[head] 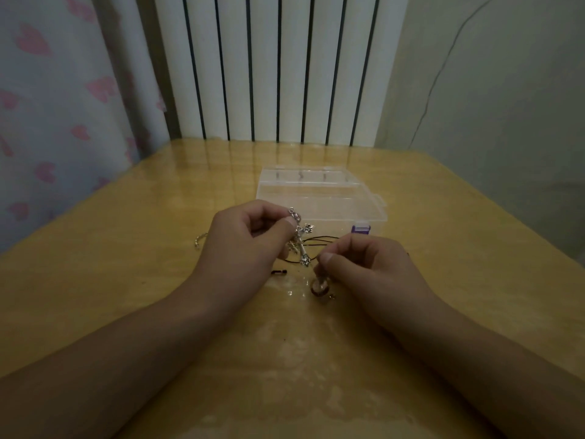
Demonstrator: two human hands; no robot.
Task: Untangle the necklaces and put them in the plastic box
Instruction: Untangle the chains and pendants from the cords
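While tangled, necklaces point(302, 245) hang between both hands.

Both hands work above the table point(126, 280): the left hand point(243, 239) pinches silver necklaces point(300, 240), the right hand point(357, 264) pinches a dark cord point(323, 240); beyond them sits the plastic box point(319, 198).

Clear plastic box point(319, 198) with purple clasp point(361, 230), yellowish wooden table point(126, 248), seemingly pink-hearted curtain point(63, 106).

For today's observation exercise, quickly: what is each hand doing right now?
Left hand: closed, pinching the silver charm necklace.
Right hand: closed, pinching the dark cord near the round pendant.
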